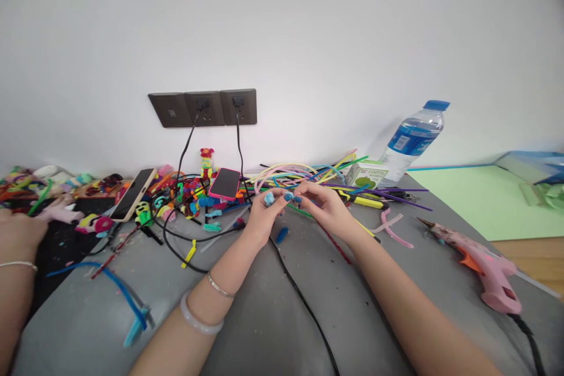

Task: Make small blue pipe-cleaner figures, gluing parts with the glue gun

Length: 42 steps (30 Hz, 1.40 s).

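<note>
Over the middle of the grey table (264, 317), my left hand (262, 217) and my right hand (326, 205) meet, both closed on a small blue piece of pipe cleaner work (289, 196). Its light blue end (269, 199) shows at the left hand's fingers, and darker blue lies between the two hands. The fingers cover part of it, so its full shape is hidden. Just below them lies a short dark blue pipe cleaner piece (282, 235). Behind the hands spreads a pile of loose coloured pipe cleaners (291, 171).
A pink glue gun (480, 264) lies at right, near a water bottle (412, 141) and a small box (368, 174). Phones (225, 183) and finished figures (207, 163) stand left. Black cables (304, 299) cross the table. Another person's hand (20, 235) is at far left.
</note>
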Each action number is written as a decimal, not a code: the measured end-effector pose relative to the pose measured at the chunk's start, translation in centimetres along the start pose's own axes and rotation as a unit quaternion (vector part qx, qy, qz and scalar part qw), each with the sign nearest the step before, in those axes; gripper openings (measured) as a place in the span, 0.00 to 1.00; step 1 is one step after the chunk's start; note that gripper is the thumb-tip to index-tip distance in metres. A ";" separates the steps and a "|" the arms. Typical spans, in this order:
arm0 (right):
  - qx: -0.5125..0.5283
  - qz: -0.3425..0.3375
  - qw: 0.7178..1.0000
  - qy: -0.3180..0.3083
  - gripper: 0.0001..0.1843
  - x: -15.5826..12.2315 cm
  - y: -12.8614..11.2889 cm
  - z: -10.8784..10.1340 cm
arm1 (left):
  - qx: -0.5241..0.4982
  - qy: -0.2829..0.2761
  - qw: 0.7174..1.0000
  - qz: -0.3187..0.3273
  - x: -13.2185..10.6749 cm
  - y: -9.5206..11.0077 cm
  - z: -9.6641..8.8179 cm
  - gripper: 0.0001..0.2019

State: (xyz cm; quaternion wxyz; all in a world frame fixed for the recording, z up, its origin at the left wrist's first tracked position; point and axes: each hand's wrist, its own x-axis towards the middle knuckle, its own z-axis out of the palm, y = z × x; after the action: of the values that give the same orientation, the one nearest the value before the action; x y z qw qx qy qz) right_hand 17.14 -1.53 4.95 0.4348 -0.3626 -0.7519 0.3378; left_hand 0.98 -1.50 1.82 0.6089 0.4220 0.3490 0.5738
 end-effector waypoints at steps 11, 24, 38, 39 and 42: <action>0.039 0.032 0.998 0.050 0.17 0.2 0.4 0.6 | -0.010 0.019 0.999 -0.042 0.1 0.1 0.0 0.21; -0.027 0.015 0.998 0.061 0.08 0.1 0.8 0.8 | 0.048 0.023 0.999 -0.007 0.4 -0.6 -0.5 0.20; -0.108 -0.005 0.991 0.078 0.05 0.2 1.9 -0.2 | 0.405 -0.118 0.899 0.121 -0.7 0.1 -0.3 0.07; -0.119 -0.015 0.990 0.071 0.05 0.1 2.0 -0.2 | 0.425 -0.132 0.886 0.127 -0.8 0.1 -0.3 0.08; -0.152 -0.043 0.986 0.048 0.05 0.1 2.1 -0.3 | 0.476 -0.144 0.855 0.148 -0.9 -0.2 -0.4 0.11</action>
State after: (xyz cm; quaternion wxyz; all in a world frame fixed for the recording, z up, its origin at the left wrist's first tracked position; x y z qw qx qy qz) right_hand 17.86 -0.38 3.38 0.4243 -0.4075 -0.7877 0.1827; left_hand 0.62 -2.32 1.46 0.2850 0.7852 0.4211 0.3534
